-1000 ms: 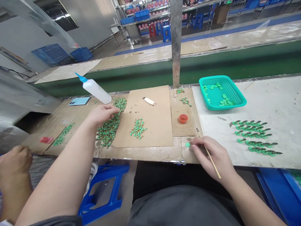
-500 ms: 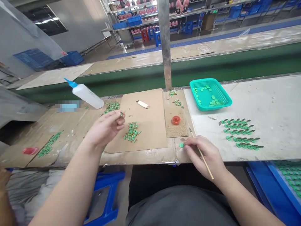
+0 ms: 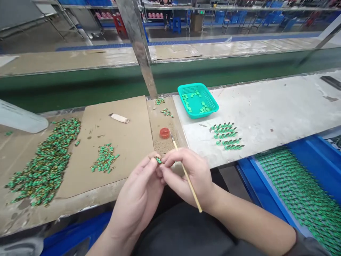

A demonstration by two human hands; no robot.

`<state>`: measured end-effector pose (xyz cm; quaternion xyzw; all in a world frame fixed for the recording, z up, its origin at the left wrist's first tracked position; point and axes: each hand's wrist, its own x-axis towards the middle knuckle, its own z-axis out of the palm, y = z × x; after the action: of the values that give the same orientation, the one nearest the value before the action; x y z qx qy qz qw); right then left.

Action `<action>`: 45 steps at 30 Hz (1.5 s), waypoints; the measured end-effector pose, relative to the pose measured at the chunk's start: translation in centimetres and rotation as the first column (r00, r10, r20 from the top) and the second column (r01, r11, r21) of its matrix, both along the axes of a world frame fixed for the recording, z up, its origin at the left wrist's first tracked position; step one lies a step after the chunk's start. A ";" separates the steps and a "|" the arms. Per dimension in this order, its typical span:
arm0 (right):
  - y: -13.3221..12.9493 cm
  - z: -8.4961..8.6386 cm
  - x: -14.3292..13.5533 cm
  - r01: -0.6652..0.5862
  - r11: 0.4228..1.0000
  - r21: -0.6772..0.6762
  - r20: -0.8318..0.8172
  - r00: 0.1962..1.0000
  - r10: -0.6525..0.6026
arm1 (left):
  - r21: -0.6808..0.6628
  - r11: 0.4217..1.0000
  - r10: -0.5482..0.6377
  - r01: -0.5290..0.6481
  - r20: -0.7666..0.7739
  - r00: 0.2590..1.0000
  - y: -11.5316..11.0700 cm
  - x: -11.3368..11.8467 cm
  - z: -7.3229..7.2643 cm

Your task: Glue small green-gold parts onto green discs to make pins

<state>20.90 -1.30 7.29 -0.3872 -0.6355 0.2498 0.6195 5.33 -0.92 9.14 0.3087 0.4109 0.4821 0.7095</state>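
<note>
My left hand [image 3: 140, 192] is closed, pinching a small green-and-brown figure piece [image 3: 158, 160] between thumb and forefinger. My right hand [image 3: 191, 174] meets it fingertip to fingertip in front of my body. A thin paintbrush [image 3: 190, 185] with a pale wooden handle lies across my right hand, its dark tip pointing up and away beside a small red cup [image 3: 164, 133]. Whether my right fingertips also pinch a green disc is hidden. On the cardboard left of my hands lies a small pile of green-and-brown pieces [image 3: 104, 158].
A larger heap of such pieces [image 3: 50, 160] lies at left beside a white bottle [image 3: 21, 117]. A tape-wrapped blade [image 3: 119, 118] rests on cardboard. At right are a turquoise basket [image 3: 198, 115] with green discs, rows of disc-mounted figures [image 3: 226, 136] and a blue tray [image 3: 271, 188] with many more.
My left hand has come from over the cardboard to my right hand, carrying a small piece. The green disc by my right fingers no longer shows on the table. My view has turned right.
</note>
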 end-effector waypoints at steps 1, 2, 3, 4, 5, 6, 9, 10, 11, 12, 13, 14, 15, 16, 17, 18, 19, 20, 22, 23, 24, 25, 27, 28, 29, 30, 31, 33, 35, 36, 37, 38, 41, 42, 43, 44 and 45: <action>-0.2 0.2 0.1 -0.039 0.992 -0.117 -0.079 0.996 0.030 | 0.030 1.000 0.001 -0.001 -0.020 1.000 0.0 -0.2 -0.1; -0.5 0.4 0.4 -0.111 0.960 -0.256 -0.182 0.981 0.065 | 0.075 0.997 0.008 -0.004 -0.051 0.999 0.1 -0.5 -0.3; -0.7 0.7 0.7 -0.216 0.894 -0.393 -0.297 0.950 0.099 | 0.135 0.991 0.014 -0.002 -0.093 0.996 0.2 -1.0 -0.5; -0.8 1.0 1.1 -0.338 0.796 -0.503 -0.409 0.904 0.125 | 0.203 0.979 0.017 0.013 -0.145 0.989 0.2 -1.5 -0.8; -1.0 1.3 1.6 -0.455 0.682 -0.572 -0.505 0.851 0.144 | 0.264 0.963 0.004 0.050 -0.201 0.980 0.2 -2.1 -1.1; -1.2 1.5 2.2 -0.551 0.573 -0.607 -0.578 0.801 0.157 | 0.305 0.946 -0.026 0.105 -0.251 0.968 0.1 -2.6 -1.3; -2.1 1.7 3.9 -0.692 0.356 -0.628 -0.689 0.707 0.159 | 0.279 0.926 -0.171 0.255 -0.291 0.941 -0.7 -3.6 -2.0; -2.4 1.6 4.3 -0.710 0.314 -0.630 -0.705 0.693 0.151 | 0.250 0.927 -0.209 0.279 -0.272 0.939 -1.1 -3.6 -2.3; -2.8 1.4 4.6 -0.721 0.280 -0.634 -0.715 0.684 0.144 | 0.233 0.927 -0.231 0.292 -0.257 0.938 -1.6 -3.6 -2.5; -3.3 1.1 4.7 -0.726 0.253 -0.640 -0.718 0.682 0.138 | 0.232 0.927 -0.236 0.296 -0.254 0.938 -2.1 -3.5 -2.6; -3.7 0.7 4.8 -0.725 0.232 -0.648 -0.716 0.684 0.138 | 0.247 0.923 -0.229 0.296 -0.266 0.936 -2.6 -3.4 -2.8; -4.0 0.3 4.8 -0.720 0.224 -0.656 -0.708 0.691 0.148 | 0.270 0.917 -0.213 0.294 -0.291 0.933 -3.1 -3.4 -3.0; -4.3 -0.1 4.8 -0.708 0.246 -0.662 -0.691 0.704 0.166 | 0.297 0.911 -0.184 0.286 -0.325 0.927 -3.4 -3.5 -3.1; -4.5 -0.6 4.9 -0.684 0.305 -0.663 -0.658 0.726 0.198 | 0.325 0.905 -0.144 0.274 -0.371 0.917 -3.6 -3.7 -3.3; -4.5 -1.2 5.1 -0.641 0.403 -0.653 -0.599 0.763 0.243 | 0.351 0.900 -0.094 0.259 -0.424 0.901 -3.7 -4.0 -3.5; -4.3 -1.7 5.4 -0.570 0.531 -0.627 -0.501 0.817 0.285 | 0.373 0.896 -0.031 0.239 -0.485 0.874 -3.5 -4.3 -3.7; -4.0 -2.1 5.9 -0.474 0.666 -0.575 -0.362 0.878 0.313 | 0.391 0.895 0.038 0.215 -0.547 0.836 -3.2 -4.6 -4.0; -3.4 -2.5 6.6 -0.370 0.784 -0.498 -0.200 0.929 0.311 | 0.404 0.895 0.104 0.191 -0.604 0.790 -2.7 -4.9 -4.2; -1.9 -2.9 7.9 -0.204 0.922 -0.329 0.103 0.963 0.250 | 0.421 0.893 0.200 0.163 -0.693 0.693 -1.3 -4.9 -4.7; -1.0 -2.9 8.5 -0.155 0.952 -0.263 0.202 0.956 0.212 | 0.429 0.888 0.227 0.166 -0.723 0.653 -0.5 -4.7 -4.9; -0.1 -3.0 9.0 -0.131 0.969 -0.209 0.265 0.946 0.185 | 0.441 0.879 0.245 0.180 -0.742 0.624 0.2 -4.4 -5.2; 0.7 -3.0 9.2 -0.123 0.978 -0.169 0.300 0.939 0.170 | 0.457 0.867 0.259 0.200 -0.754 0.604 0.8 -4.0 -5.4; 2.0 -3.2 9.1 -0.116 0.985 -0.124 0.299 0.943 0.149 | 0.483 0.843 0.280 0.235 -0.768 0.576 1.7 -3.3 -5.8; 2.3 -3.4 8.9 -0.108 0.988 -0.113 0.258 0.957 0.134 | 0.489 0.837 0.285 0.246 -0.772 0.568 1.9 -3.0 -6.0; 2.6 -3.6 8.6 -0.098 0.989 -0.110 0.199 0.973 0.119 | 0.490 0.835 0.288 0.251 -0.778 0.559 2.0 -2.8 -6.2; 2.7 -3.9 8.3 -0.085 0.990 -0.111 0.134 0.986 0.099 | 0.485 0.837 0.289 0.255 -0.786 0.546 1.9 -2.7 -6.4; 2.7 -4.1 8.0 -0.070 0.991 -0.115 0.078 0.994 0.079 | 0.478 0.839 0.290 0.260 -0.797 0.531 1.9 -2.7 -6.5; 2.7 -4.5 7.7 -0.042 0.992 -0.121 0.049 0.998 0.049 | 0.478 0.834 0.299 0.276 -0.811 0.503 1.7 -2.7 -6.6; 2.7 -4.6 8.0 -0.024 0.990 -0.136 0.125 0.991 0.041 | 0.487 0.820 0.312 0.300 -0.820 0.480 1.6 -2.7 -6.5; 2.8 -4.6 8.2 -0.025 0.989 -0.145 0.172 0.984 0.050 | 0.488 0.816 0.315 0.310 -0.826 0.468 1.6 -2.7 -6.4; 2.9 -4.7 8.4 -0.031 0.988 -0.153 0.210 0.976 0.063 | 0.482 0.817 0.316 0.315 -0.833 0.455 1.6 -2.7 -6.4; 2.9 -4.7 8.7 -0.043 0.987 -0.154 0.233 0.969 0.078 | 0.474 0.822 0.314 0.317 -0.840 0.442 1.6 -2.6 -6.3; 3.0 -4.8 9.0 -0.054 0.985 -0.161 0.227 0.970 0.091 | 0.449 0.840 0.304 0.304 -0.854 0.422 1.5 -2.6 -6.3; 3.0 -4.8 9.1 -0.046 0.983 -0.178 0.215 0.973 0.085 | 0.450 0.840 0.304 0.304 -0.854 0.423 1.4 -2.6 -6.3; 2.9 -4.8 9.0 -0.040 0.980 -0.197 0.208 0.975 0.081 | 0.454 0.837 0.307 0.306 -0.852 0.425 1.4 -2.6 -6.3; 2.8 -4.8 9.0 -0.038 0.976 -0.214 0.205 0.975 0.083 | 0.457 0.834 0.308 0.310 -0.851 0.426 1.4 -2.7 -6.4; 2.8 -4.8 9.0 -0.039 0.974 -0.225 0.203 0.975 0.086 | 0.460 0.831 0.310 0.314 -0.850 0.426 1.4 -2.7 -6.4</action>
<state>29.93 1.47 2.54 -0.4574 -0.6782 0.2954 0.4935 2.59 0.46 2.72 0.7100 0.5650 0.3355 0.2532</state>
